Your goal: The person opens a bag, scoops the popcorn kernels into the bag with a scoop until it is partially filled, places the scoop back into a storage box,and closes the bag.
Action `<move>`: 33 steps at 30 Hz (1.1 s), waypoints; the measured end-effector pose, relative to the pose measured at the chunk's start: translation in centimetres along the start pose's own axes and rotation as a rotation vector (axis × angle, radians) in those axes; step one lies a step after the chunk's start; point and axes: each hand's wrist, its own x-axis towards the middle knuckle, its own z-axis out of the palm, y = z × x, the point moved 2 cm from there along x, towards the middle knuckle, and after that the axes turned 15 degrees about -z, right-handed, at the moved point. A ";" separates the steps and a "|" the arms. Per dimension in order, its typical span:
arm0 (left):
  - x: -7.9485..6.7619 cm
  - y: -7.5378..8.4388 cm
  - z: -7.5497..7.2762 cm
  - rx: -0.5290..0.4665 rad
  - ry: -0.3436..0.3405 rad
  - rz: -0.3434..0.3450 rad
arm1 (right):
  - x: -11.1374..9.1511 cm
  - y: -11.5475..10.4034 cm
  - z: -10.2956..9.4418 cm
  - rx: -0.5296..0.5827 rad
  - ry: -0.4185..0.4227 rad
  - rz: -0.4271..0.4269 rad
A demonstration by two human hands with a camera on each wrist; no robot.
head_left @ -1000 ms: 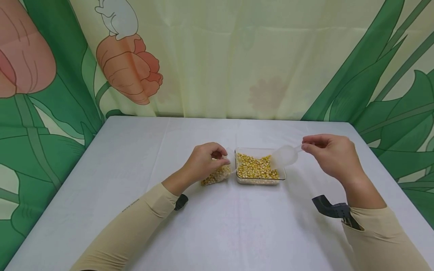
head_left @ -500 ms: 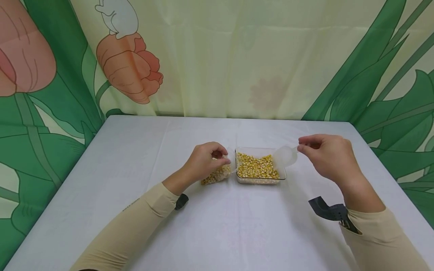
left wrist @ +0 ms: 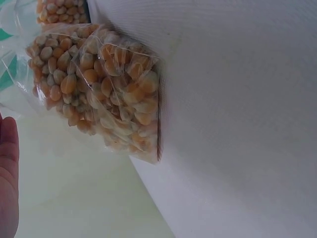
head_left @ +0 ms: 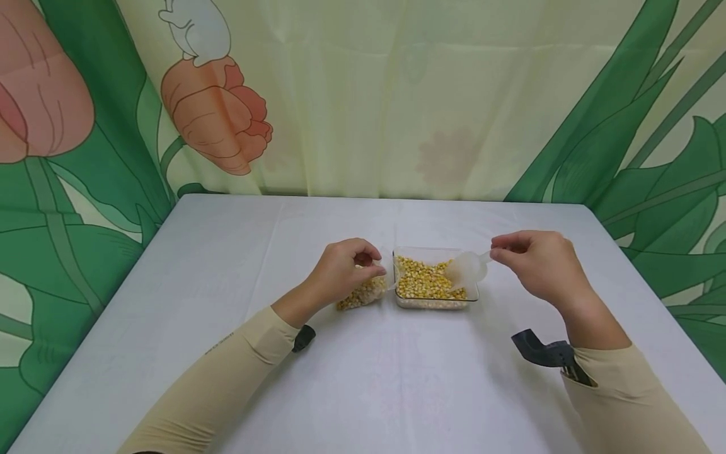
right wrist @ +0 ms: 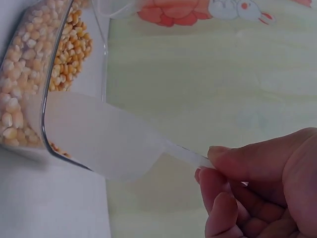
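Observation:
A clear glass container (head_left: 472, 296) holds yellow corn kernels (head_left: 422, 279) at the middle of the table. Against its left side stands a clear plastic bag (left wrist: 94, 84), partly filled with kernels. My left hand (head_left: 340, 268) pinches the bag's upper edge between thumb and fingers; the left wrist view catches only some fingers (left wrist: 8, 173) at its edge. With thumb and fingertips, my right hand (head_left: 541, 265) grips the thin handle of a translucent white scoop (right wrist: 106, 136). The scoop slants down over the container's right rim, its front end among the kernels, and its contents are hidden.
A white cloth covers the table (head_left: 363, 384). Behind it hangs a printed curtain (head_left: 351, 107) with flowers, leaves and a rabbit. Dark wrist-camera mounts (head_left: 544, 350) stick out near both sleeves.
My right hand has moved left and slightly down, bringing the scoop further into the container and deeper among the kernels. The left hand and the bag have stayed in place.

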 end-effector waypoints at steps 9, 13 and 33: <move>0.0 0.0 0.0 0.006 -0.006 -0.008 | 0.1 1.1 0.2 0.130 -0.060 0.071; 0.0 -0.1 0.0 0.002 -0.006 -0.010 | 0.1 1.7 0.6 0.205 -0.081 0.100; 0.2 -0.2 0.4 0.000 -0.005 0.014 | -1.1 5.2 3.8 0.593 -0.043 0.164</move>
